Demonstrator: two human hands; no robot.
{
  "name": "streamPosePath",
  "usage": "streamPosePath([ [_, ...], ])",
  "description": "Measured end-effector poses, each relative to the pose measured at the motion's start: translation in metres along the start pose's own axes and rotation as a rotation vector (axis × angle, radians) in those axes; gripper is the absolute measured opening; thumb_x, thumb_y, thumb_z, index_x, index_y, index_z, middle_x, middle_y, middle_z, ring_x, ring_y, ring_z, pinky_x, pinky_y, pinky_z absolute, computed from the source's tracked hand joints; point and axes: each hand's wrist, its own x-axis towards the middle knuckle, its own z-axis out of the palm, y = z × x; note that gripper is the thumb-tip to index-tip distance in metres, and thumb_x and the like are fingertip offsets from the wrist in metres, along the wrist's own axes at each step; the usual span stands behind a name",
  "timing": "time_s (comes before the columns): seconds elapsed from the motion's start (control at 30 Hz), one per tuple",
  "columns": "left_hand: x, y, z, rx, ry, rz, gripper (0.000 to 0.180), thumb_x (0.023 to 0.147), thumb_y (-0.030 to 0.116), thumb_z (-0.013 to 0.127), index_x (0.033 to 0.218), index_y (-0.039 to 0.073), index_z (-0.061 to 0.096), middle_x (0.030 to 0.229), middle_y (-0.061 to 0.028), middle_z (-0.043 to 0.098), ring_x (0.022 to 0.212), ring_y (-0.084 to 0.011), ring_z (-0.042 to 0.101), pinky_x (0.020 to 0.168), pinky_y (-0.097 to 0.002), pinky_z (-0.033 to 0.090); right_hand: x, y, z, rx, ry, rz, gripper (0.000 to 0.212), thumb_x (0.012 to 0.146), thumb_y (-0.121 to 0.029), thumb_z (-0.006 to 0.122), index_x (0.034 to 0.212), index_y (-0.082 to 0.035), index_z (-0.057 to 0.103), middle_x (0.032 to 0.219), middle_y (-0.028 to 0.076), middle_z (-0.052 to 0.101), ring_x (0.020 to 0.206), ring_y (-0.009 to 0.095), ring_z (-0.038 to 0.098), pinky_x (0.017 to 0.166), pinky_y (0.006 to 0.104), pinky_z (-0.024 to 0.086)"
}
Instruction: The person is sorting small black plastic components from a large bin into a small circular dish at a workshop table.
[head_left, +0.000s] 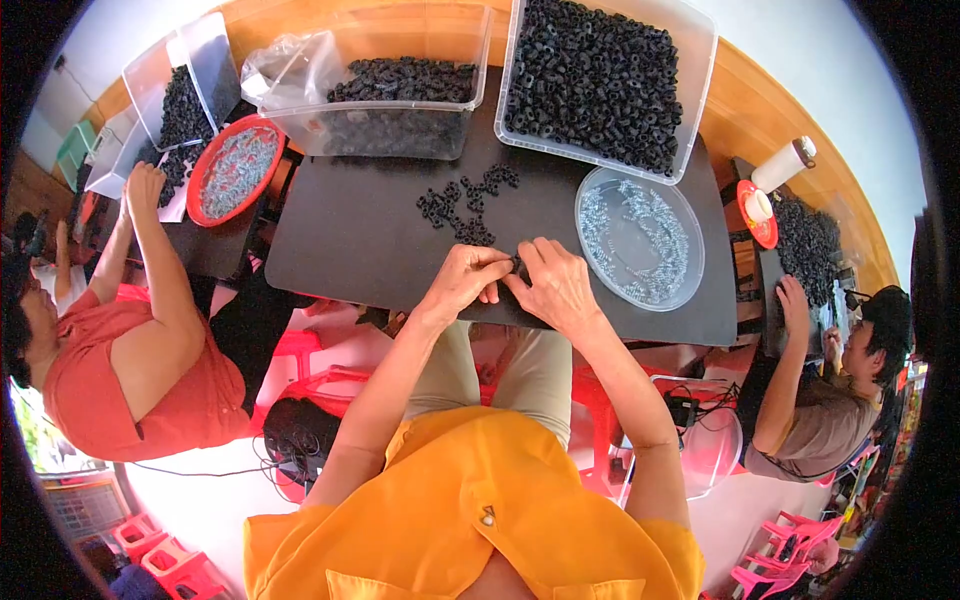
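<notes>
My left hand and my right hand meet over the near edge of the dark table. Between their pinched fingertips is a small black plastic part, mostly covered by the fingers. Just beyond my hands lies a loose cluster of small black ring-like parts. To the right of my right hand sits a round clear plastic tray, with many small shiny metal pieces, possibly springs, scattered in it.
A clear bin heaped with black parts stands at the back right, another clear bin at the back left. A co-worker in red sits left by a red tray; another co-worker is at the right. A red stool stands below.
</notes>
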Motion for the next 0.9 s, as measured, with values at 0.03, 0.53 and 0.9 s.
streamPosePath([
  [0.03, 0.0, 0.001, 0.0, 0.0, 0.003, -0.001, 0.02, 0.086, 0.015, 0.058, 0.085, -0.002, 0.067, 0.064, -0.0028, 0.06, 0.049, -0.0071, 0.052, 0.044, -0.0208, 0.039, 0.001, -0.001, 0.0, 0.002, -0.001, -0.002, 0.023, 0.069, -0.018, 0.069, 0.075, -0.004, 0.051, 0.072, 0.01, 0.051, 0.067, 0.026, 0.057, 0.054, 0.0361, 0.049],
  [0.53, 0.001, -0.006, 0.002, 0.014, 0.028, 0.008, 0.019, 0.085, 0.013, 0.061, 0.088, -0.005, 0.067, 0.06, -0.0031, 0.058, 0.042, -0.0064, 0.046, 0.039, -0.0219, 0.035, -0.005, 0.0, 0.007, -0.04, -0.043, -0.008, 0.023, 0.073, -0.021, 0.067, 0.074, -0.004, 0.051, 0.068, 0.011, 0.052, 0.061, 0.027, 0.059, 0.051, 0.0361, 0.049],
  [0.9, 0.001, -0.004, 0.003, 0.03, 0.018, -0.008, 0.02, 0.086, 0.014, 0.06, 0.085, -0.004, 0.067, 0.062, -0.0026, 0.059, 0.045, -0.005, 0.047, 0.04, -0.0203, 0.035, -0.01, 0.0, 0.01, 0.003, 0.043, -0.005, 0.021, 0.068, -0.016, 0.071, 0.074, -0.004, 0.055, 0.067, 0.01, 0.053, 0.058, 0.027, 0.059, 0.048, 0.036, 0.048],
])
